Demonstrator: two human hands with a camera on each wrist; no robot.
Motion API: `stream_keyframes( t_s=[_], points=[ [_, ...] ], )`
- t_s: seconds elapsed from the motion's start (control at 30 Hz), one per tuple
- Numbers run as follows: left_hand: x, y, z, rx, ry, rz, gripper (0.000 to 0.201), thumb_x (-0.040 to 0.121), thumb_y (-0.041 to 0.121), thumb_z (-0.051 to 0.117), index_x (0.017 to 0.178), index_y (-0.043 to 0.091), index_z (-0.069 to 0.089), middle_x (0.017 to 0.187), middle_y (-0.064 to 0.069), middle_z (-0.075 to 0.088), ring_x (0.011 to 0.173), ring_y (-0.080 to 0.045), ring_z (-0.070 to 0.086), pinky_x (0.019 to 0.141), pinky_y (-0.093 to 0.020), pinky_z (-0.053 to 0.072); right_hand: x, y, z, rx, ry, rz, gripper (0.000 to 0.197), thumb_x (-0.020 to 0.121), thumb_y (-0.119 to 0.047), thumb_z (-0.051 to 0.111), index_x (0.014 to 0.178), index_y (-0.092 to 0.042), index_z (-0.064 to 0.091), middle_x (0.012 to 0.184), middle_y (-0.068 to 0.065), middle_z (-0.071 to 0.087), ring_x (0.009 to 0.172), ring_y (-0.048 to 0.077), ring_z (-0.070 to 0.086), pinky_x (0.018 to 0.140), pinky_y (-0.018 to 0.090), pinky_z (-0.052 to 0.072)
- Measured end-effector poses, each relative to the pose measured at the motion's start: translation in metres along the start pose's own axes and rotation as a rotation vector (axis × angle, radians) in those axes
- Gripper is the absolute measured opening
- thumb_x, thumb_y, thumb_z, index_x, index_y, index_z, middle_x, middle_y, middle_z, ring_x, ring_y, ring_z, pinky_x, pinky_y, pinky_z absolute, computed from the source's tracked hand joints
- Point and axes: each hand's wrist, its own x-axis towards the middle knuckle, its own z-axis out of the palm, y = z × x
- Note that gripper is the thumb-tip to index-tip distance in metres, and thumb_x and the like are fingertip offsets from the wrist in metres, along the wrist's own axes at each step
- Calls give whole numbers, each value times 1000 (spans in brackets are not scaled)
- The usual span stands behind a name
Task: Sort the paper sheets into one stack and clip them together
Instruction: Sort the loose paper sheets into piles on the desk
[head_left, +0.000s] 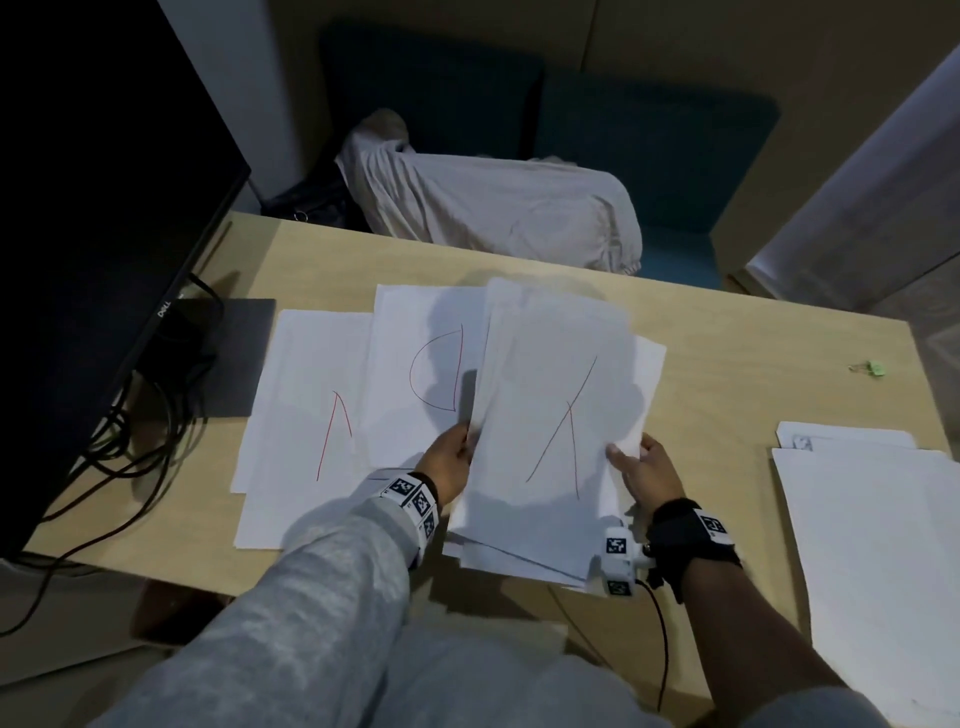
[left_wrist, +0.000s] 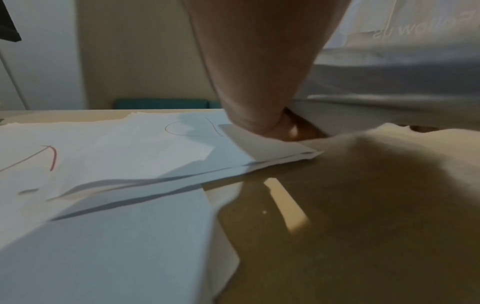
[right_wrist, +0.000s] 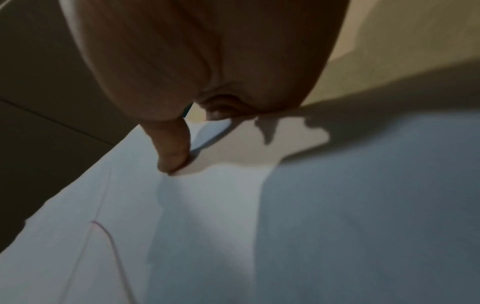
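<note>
Both hands hold a stack of white sheets (head_left: 545, 415) tilted up over the middle of the desk; its top sheet bears red pen strokes. My left hand (head_left: 452, 457) grips the stack's left edge. On the right edge my right hand (head_left: 644, 473) pinches it, thumb (right_wrist: 174, 152) on top of the sheet (right_wrist: 233, 226). A sheet with a red D (head_left: 421, 374) and a sheet with a red V-like mark (head_left: 311, 415) lie flat to the left, overlapping. The D sheet (left_wrist: 155, 139) also lies below my left hand (left_wrist: 259, 82). A small green clip (head_left: 872, 368) rests far right.
Another pile of white paper (head_left: 872, 545) lies at the desk's right edge. A dark monitor (head_left: 78, 208) with its base and cables (head_left: 130, 441) fills the left side. A pale cloth bundle (head_left: 493, 208) lies on the teal seat behind the wooden desk (head_left: 727, 364).
</note>
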Motion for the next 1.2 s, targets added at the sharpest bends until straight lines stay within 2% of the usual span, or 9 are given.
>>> stream_keyframes(
  t_s=[0.17, 0.27, 0.4, 0.53, 0.63, 0.77, 0.87, 0.97, 1.2],
  points=[
    [4, -14, -29, 269, 451, -72, 48, 83, 33, 69, 127, 27, 50, 142, -2, 43, 125, -27, 48, 100, -47, 46, 10, 0, 4, -62, 116, -146, 26, 87, -16, 60, 112, -25, 61, 109, 8, 69, 97, 30, 64, 91, 46, 52],
    [2, -20, -48, 395, 564, -394, 97, 68, 30, 82, 144, 17, 22, 153, -8, 15, 139, -28, 21, 106, -49, 37, 11, -4, -2, -41, 211, -120, 17, 88, -15, 60, 104, -21, 57, 106, 16, 67, 92, 34, 62, 85, 51, 54],
    [6, -12, -57, 346, 520, -485, 118, 61, 18, 86, 148, 19, 6, 142, -13, 25, 132, -32, 31, 101, -46, 40, 8, -10, -10, 170, 230, -57, 34, 92, -15, 59, 125, -10, 54, 110, 11, 63, 89, 31, 59, 64, 33, 51],
    [8, -12, -54, 213, 483, -369, 95, 72, 9, 75, 147, 18, 17, 142, -11, 32, 131, -32, 40, 108, -48, 37, 17, -3, -12, 390, 219, 18, 24, 95, -17, 57, 114, -3, 55, 83, 6, 62, 63, 20, 56, 48, 22, 50],
    [3, -9, -41, 129, 503, -213, 55, 91, 9, 55, 142, 14, 35, 142, -11, 41, 127, -30, 46, 105, -40, 39, 21, 4, -9, 507, 143, 163, 29, 95, -24, 56, 83, 2, 54, 52, 4, 58, 46, 18, 57, 61, 37, 51],
    [-5, 1, -29, -12, 407, -150, 41, 95, 7, 51, 133, 19, 43, 123, -11, 58, 98, -26, 53, 84, -28, 42, 27, 14, -5, 515, 55, 188, 48, 90, -29, 63, 79, 17, 52, 57, 13, 60, 53, 25, 60, 71, 39, 50],
    [-6, 6, -25, -94, 357, -126, 43, 90, 7, 61, 128, 21, 47, 119, -4, 58, 98, -23, 53, 84, -29, 44, 30, 20, -5, 454, 66, 149, 43, 79, -37, 73, 77, 5, 64, 76, 14, 68, 69, 29, 65, 76, 48, 48],
    [-8, 12, -23, -151, 337, -110, 44, 88, 10, 65, 128, 18, 49, 114, 1, 56, 103, -21, 51, 91, -32, 42, 31, 18, -8, 319, 116, 153, 43, 82, -42, 66, 55, -13, 51, 48, -2, 48, 49, 21, 44, 56, 37, 37],
    [-14, 9, -29, -251, 259, -131, 46, 86, 18, 70, 129, 16, 54, 115, 0, 62, 105, -22, 58, 93, -31, 46, 10, 3, -7, 245, 139, 70, 13, 94, -20, 58, 82, -15, 56, 64, -3, 50, 57, 20, 45, 53, 28, 38]
  ],
)
